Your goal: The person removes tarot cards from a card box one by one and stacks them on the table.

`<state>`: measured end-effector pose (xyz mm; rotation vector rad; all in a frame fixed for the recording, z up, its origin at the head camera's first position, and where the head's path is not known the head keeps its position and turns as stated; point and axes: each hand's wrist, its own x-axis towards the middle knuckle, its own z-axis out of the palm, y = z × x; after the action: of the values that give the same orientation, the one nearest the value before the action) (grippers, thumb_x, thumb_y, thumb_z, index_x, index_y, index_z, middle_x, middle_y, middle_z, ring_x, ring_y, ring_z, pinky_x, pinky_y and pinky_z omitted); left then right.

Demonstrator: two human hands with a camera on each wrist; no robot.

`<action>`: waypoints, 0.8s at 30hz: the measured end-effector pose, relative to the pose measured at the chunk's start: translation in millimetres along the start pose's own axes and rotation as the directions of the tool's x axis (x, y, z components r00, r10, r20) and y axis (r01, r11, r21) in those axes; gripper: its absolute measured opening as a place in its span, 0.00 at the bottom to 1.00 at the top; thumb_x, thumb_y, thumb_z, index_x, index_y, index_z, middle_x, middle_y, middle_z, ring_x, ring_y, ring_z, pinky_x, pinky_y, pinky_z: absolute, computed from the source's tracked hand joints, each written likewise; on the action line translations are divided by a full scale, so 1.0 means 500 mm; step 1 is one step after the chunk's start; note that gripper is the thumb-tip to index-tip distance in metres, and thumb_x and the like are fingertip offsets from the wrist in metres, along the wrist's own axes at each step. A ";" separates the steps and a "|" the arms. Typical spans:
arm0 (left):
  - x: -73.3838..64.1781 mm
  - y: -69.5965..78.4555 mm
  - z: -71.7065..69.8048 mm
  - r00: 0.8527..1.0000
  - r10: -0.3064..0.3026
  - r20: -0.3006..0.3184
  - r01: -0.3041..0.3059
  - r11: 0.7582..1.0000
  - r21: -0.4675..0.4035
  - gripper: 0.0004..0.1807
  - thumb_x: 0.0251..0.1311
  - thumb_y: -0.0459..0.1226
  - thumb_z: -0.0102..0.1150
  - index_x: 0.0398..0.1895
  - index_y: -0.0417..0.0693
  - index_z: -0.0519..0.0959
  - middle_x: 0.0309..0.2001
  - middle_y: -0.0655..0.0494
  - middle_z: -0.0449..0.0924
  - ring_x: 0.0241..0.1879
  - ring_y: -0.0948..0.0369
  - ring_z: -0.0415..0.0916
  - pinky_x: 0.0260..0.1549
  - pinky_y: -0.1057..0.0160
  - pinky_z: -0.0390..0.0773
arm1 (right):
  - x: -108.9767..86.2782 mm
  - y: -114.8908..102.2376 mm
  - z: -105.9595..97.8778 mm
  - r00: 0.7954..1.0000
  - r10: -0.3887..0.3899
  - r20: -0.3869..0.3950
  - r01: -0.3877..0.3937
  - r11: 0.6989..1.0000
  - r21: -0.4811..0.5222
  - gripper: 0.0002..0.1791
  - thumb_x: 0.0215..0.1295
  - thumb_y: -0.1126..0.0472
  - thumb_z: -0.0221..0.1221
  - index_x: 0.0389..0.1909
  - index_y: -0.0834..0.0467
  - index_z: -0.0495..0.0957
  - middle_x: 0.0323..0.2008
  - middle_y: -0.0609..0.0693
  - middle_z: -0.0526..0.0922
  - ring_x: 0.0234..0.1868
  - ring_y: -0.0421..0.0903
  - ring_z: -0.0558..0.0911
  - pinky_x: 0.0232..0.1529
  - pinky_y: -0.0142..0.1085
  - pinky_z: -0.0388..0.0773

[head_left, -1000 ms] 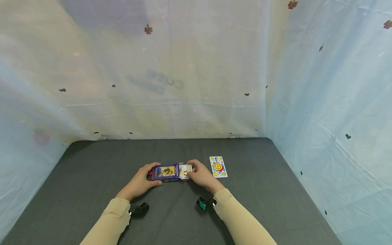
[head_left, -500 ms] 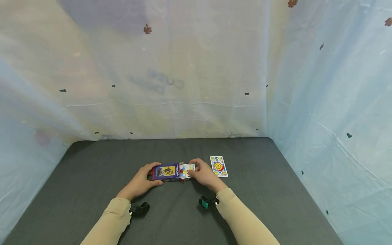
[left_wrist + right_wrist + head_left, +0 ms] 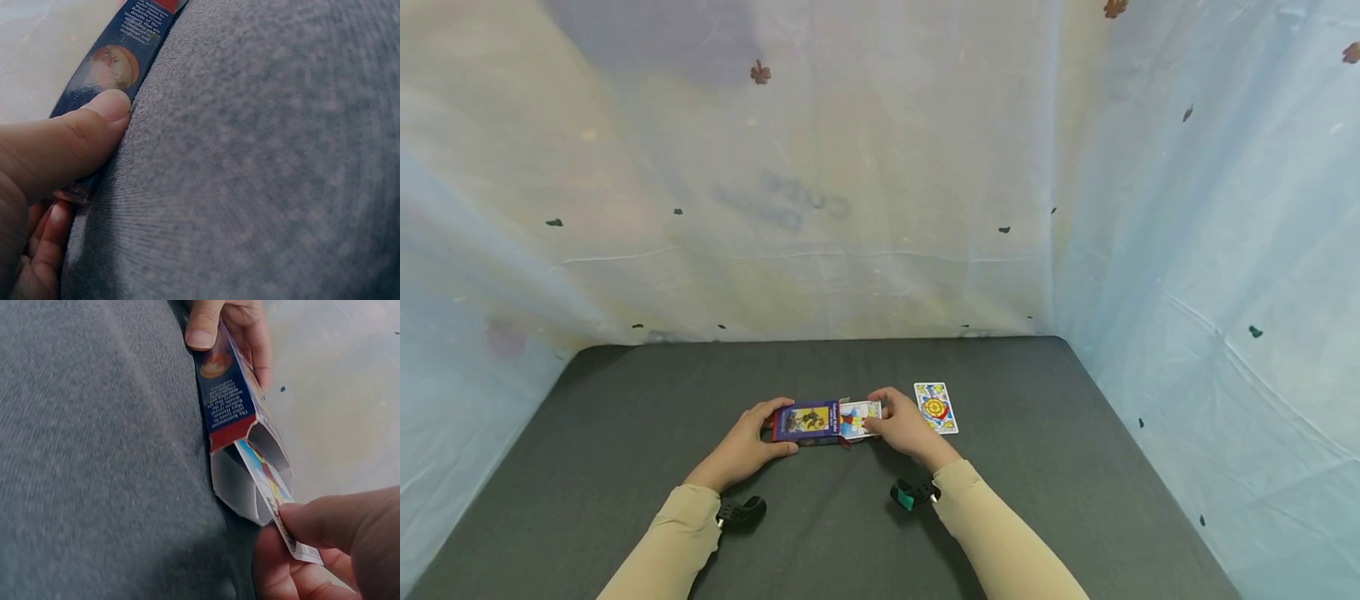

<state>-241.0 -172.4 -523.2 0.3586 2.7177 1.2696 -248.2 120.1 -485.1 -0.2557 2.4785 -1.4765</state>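
Note:
A dark blue and red tarot card box point(image 3: 808, 420) lies on the grey table, its end flaps open toward the right. My left hand point(image 3: 748, 439) grips the box's left end, the thumb point(image 3: 94, 128) pressed on its near side. From the open end a tarot card point(image 3: 265, 481) sticks partway out, its left part still inside the box. My right hand point(image 3: 906, 427) pinches the card's outer end between thumb and fingers. Another card point(image 3: 935, 408) with a yellow and red wheel picture lies flat just right of that hand.
The grey cloth-covered table point(image 3: 1037, 500) ends at a pale hanging sheet point(image 3: 865, 250) at the back and sides. Each wrist wears a black strap point(image 3: 742, 512), the right one with a green patch.
My right hand has moved slightly to the right, and more of the card shows outside the box. The left hand and the box have stayed in place.

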 end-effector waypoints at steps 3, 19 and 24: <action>0.000 0.001 -0.001 1.000 0.006 0.000 -0.006 1.000 0.006 0.44 0.50 0.53 0.72 0.70 0.59 0.64 0.66 0.47 0.63 0.59 0.48 0.65 0.54 0.41 0.67 | -0.003 0.001 -0.007 1.000 0.002 0.005 -0.002 1.000 0.000 0.23 0.67 0.60 0.61 0.61 0.58 0.70 0.25 0.53 0.71 0.19 0.44 0.66 0.20 0.36 0.65; 0.000 0.001 0.000 1.000 0.006 -0.003 -0.006 1.000 0.014 0.43 0.50 0.53 0.72 0.70 0.60 0.64 0.65 0.47 0.64 0.59 0.48 0.64 0.54 0.41 0.66 | 0.002 0.001 -0.010 1.000 -0.022 0.022 0.023 0.999 -0.049 0.21 0.67 0.60 0.61 0.60 0.57 0.73 0.39 0.53 0.75 0.31 0.46 0.73 0.28 0.38 0.71; -0.001 0.003 -0.001 1.000 0.007 -0.001 -0.007 1.000 0.016 0.43 0.50 0.53 0.72 0.70 0.60 0.64 0.65 0.47 0.63 0.59 0.48 0.64 0.54 0.42 0.67 | 0.001 0.002 -0.020 0.999 -0.031 0.037 0.033 0.996 -0.078 0.20 0.66 0.60 0.61 0.58 0.55 0.75 0.39 0.51 0.76 0.33 0.46 0.74 0.30 0.38 0.72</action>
<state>-240.5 -171.9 -521.8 0.3694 2.7314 1.2513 -251.4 128.7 -481.3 -0.3347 2.5181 -1.3764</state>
